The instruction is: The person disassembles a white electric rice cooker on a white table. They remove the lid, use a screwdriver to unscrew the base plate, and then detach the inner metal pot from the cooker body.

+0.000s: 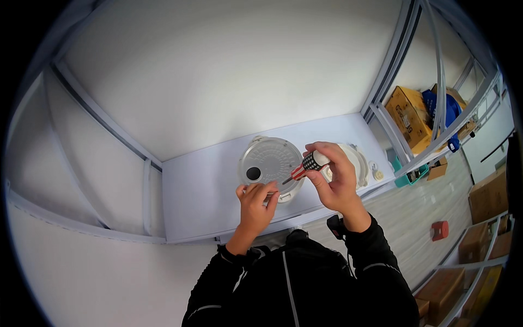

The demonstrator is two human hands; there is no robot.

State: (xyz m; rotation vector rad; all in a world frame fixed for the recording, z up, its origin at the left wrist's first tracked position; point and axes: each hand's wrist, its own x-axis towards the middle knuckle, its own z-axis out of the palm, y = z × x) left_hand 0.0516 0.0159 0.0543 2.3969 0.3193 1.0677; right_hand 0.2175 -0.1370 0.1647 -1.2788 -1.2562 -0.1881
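I stand at a white tabletop (pixel 201 191) boxed in by plain white walls (pixel 218 71) with grey metal framing (pixel 389 71). To my right, grey plank floor (pixel 414 218) and cardboard boxes (pixel 409 114) on shelving.

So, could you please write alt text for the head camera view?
A person's right hand holds a red-and-black screwdriver angled onto a round grey lid on a white table, while the left hand steadies the lid's near edge. Cardboard boxes sit behind a metal frame, right.

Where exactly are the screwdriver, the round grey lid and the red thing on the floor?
Red-and-black-handled screwdriver (pixel 308 163), head view, on its handle.
Round grey plastic lid (pixel 271 158), head view, on its ribbed middle.
Small red object (pixel 439 230), head view, on its centre.
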